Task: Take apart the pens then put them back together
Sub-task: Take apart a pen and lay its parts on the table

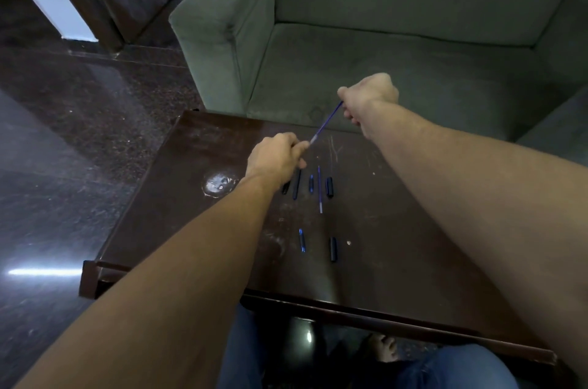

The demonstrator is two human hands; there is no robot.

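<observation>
A thin blue ink refill (327, 121) stretches in the air between both hands above the far part of the dark wooden table (197, 213). My right hand (369, 96) pinches its upper end; my left hand (276, 156) pinches its pale lower tip, and what else the left fist holds is hidden. Below the left hand lie a dark barrel (296, 184), a short blue piece (311, 183), a second refill (319, 190) and a dark cap (329, 187). Nearer me lie another blue piece (301, 240) and a dark cap (333, 249).
A green armchair (397, 38) stands right behind the table. A shiny round stain (219, 183) marks the table's left part. Dark polished floor lies to the left. My legs in jeans and a bare foot (381, 347) show under the table's near edge.
</observation>
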